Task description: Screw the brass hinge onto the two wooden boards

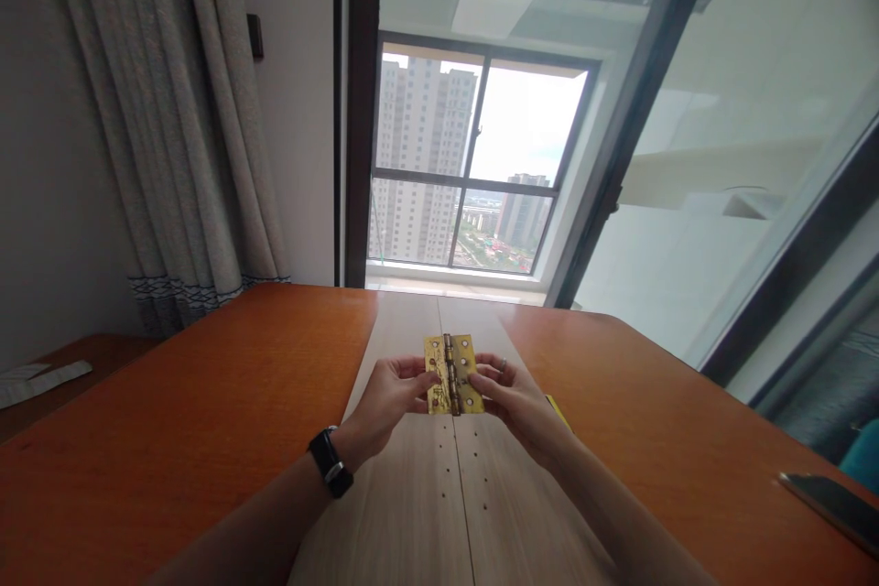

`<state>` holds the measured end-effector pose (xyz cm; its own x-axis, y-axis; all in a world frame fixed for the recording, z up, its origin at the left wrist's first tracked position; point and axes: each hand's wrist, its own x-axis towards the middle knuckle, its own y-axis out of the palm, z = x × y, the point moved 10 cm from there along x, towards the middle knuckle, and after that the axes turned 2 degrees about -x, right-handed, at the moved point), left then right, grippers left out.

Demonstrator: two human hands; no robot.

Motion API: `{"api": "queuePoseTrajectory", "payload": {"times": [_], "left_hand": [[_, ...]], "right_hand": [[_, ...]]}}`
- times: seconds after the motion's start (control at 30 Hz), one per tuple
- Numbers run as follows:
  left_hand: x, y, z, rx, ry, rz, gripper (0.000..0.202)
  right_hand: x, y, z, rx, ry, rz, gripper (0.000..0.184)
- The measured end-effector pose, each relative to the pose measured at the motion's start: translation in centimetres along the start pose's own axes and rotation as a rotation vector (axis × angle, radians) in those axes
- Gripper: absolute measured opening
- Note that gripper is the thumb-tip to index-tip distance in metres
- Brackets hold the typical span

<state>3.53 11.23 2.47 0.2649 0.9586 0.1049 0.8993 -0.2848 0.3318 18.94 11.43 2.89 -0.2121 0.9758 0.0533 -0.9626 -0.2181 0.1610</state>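
Pinched between left hand (pixel 388 398) and right hand (pixel 515 405): brass butt hinge (pixel 453 374), opened flat above pale wooden boards (pixel 412 522); pilot holes (pixel 484 481) empty.

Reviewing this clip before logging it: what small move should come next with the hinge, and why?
Probably lower the brass hinge onto the seam between the wooden boards, pin along the seam. The left hand and right hand hold it over the seam, and small holes lie on either side.
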Motion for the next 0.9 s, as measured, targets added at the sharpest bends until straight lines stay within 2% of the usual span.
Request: {"api": "queuePoseTrajectory", "payload": {"times": [0.17, 0.43, 0.67, 0.9], "left_hand": [[0.3, -0.3, 0.1, -0.01, 0.008, 0.017, 0.06], [-0.3, 0.5, 0.7, -0.021, -0.013, -0.005, 0.066], [-0.6, 1.3, 0.9, -0.075, -0.025, 0.009, 0.064], [-0.8, 3.7, 1.8, -0.239, -0.086, 0.148, 0.058]], "right_hand": [[-0.1, 0.4, 0.1, -0.013, -0.007, 0.04, 0.044], [-0.3, 1.5, 0.6, -0.116, -0.109, 0.085, 0.044], [-0.5, 1.6, 1.3, -0.271, -0.189, 0.026, 0.035], [-0.6, 1.2, 1.5, -0.388, -0.258, -0.072, 0.024]]}}
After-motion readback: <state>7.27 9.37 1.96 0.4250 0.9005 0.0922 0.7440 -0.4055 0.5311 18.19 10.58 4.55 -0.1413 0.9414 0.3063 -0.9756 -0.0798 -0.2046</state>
